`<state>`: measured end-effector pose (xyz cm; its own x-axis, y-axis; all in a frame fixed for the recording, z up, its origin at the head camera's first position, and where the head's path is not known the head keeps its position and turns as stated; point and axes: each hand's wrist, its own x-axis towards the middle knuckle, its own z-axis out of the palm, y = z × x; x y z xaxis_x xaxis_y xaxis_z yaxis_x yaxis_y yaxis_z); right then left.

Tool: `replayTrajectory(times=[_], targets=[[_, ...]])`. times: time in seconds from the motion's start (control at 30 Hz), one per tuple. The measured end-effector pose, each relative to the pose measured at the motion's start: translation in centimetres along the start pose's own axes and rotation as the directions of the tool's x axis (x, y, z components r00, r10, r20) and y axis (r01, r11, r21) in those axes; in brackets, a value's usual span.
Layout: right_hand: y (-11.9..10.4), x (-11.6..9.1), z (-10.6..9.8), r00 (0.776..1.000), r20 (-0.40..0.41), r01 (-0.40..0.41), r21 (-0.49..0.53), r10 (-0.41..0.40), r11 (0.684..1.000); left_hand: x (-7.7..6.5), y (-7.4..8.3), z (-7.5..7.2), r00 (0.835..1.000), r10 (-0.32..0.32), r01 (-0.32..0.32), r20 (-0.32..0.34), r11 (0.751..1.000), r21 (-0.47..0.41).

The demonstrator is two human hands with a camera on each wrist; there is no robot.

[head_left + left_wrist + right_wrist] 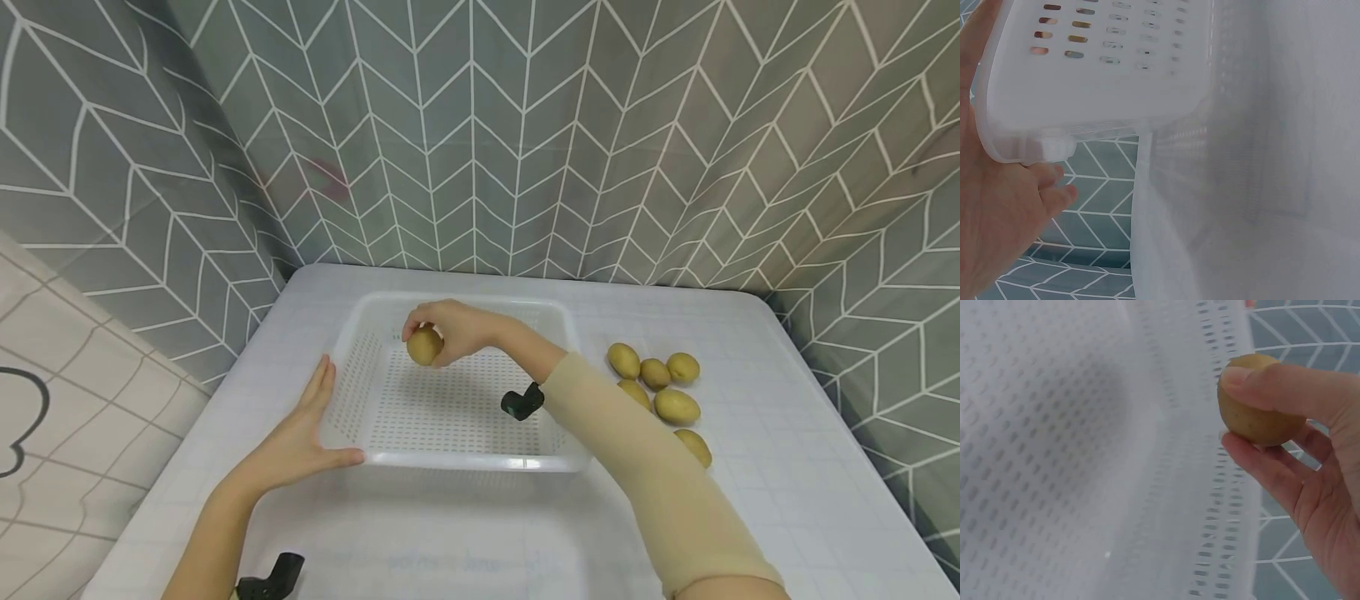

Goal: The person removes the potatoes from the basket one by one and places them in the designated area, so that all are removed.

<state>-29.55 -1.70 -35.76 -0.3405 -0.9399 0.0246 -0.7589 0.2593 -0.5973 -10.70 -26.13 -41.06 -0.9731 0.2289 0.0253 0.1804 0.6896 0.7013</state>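
Observation:
My right hand [459, 332] pinches a yellow-brown potato [425, 345] over the far left part of a white perforated basket [465, 461]. In the right wrist view the thumb and fingers lie around the potato [1260, 412], above the basket's holed wall. My left hand [303, 437] is at the basket's near left corner, its fingers extended along the left side and its thumb toward the front rim. The left wrist view shows this hand [997, 206] against the rim, with some fingertips under the corner.
Several loose potatoes [677, 407] lie on the white-covered table [795, 467] right of the basket, some partly hidden by the right sleeve [637, 467]. A grey curtain with white chevron lines [495, 150] hangs behind the table. Black wrist mounts [522, 402] sit on both arms.

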Motion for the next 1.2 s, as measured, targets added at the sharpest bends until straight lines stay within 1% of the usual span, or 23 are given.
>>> replayTrajectory(times=[0.13,0.2,0.33,0.43,0.67,0.93,1.2], targets=[[-0.8,-0.9,-0.7,0.998,-0.049,0.028,0.084,-0.024,0.996,0.0,0.0,0.0,1.0,0.0,0.0,-0.002,1.0,0.0],[-1.1,-1.4,-1.0,0.997,-0.071,0.048,0.107,-0.04,0.993,0.0,0.0,0.0,1.0,-0.003,0.003,0.001,1.0,-0.003],[-1.9,-2.4,-1.7,0.991,-0.111,0.093,0.121,-0.079,0.988,0.0,0.0,0.1,1.0,-0.003,0.003,0.003,1.0,-0.013],[-2.5,-3.2,-2.3,0.987,-0.129,0.112,0.126,-0.095,0.986,0.1,0.0,0.2,1.0,-0.004,0.004,0.001,1.0,-0.014],[-3.6,-5.2,-3.6,0.977,-0.188,0.129,0.156,-0.099,0.979,0.0,0.1,0.1,1.0,-0.007,0.007,-0.002,1.0,0.004],[-3.4,-7.2,-4.6,0.965,-0.24,0.137,0.124,-0.104,0.983,0.1,0.3,-0.1,1.0,0.008,-0.007,-0.01,0.999,0.035],[-3.0,-8.9,-5.2,0.962,-0.249,0.151,0.136,-0.114,0.979,0.1,0.4,-0.2,1.0,0.01,-0.01,-0.006,0.999,0.033]])
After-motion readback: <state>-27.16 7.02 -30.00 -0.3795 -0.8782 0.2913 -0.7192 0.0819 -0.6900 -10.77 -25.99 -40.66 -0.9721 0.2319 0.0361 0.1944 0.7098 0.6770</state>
